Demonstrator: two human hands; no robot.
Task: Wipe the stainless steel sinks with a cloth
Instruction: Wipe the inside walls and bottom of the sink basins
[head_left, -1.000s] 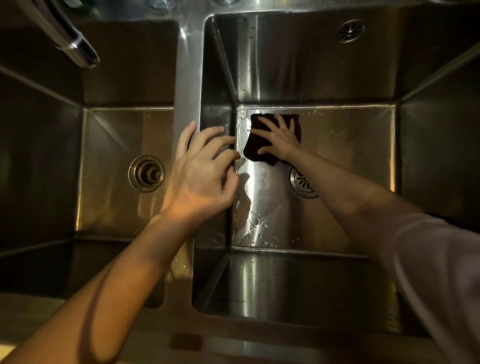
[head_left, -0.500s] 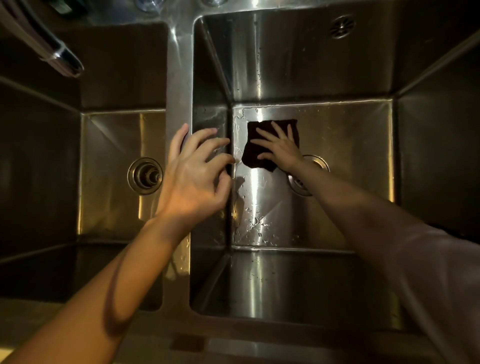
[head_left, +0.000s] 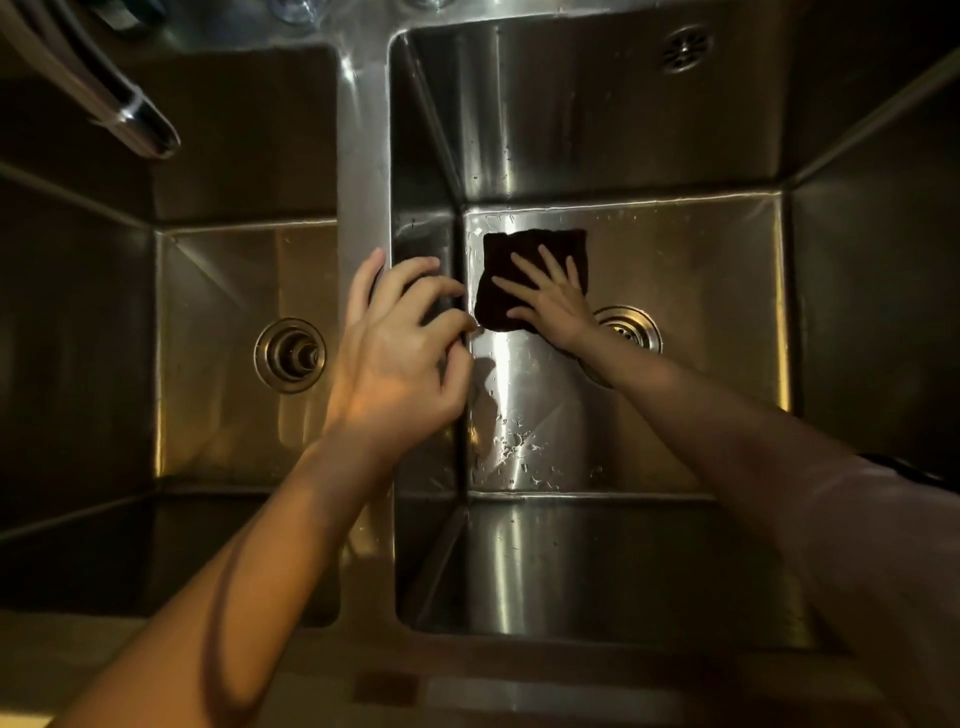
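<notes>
Two deep stainless steel sinks lie below me, side by side. On the wet floor of the right sink (head_left: 701, 249), near its back left corner, lies a dark cloth (head_left: 506, 265). My right hand (head_left: 553, 301) presses flat on the cloth with its fingers spread. My left hand (head_left: 400, 353) rests on the divider (head_left: 363, 171) between the sinks, fingers loosely bent over its edge and holding nothing. The left sink (head_left: 218, 395) looks dry and has a round drain (head_left: 290, 354).
The right sink's drain (head_left: 631, 327) is partly hidden behind my right wrist. Water drops (head_left: 511, 447) dot the floor in front of the cloth. A chrome faucet spout (head_left: 137, 122) hangs over the left sink. An overflow grille (head_left: 684, 49) sits high on the right sink's back wall.
My right hand has slid the cloth a little back and to the right on the sink floor. My left hand stays on the divider.
</notes>
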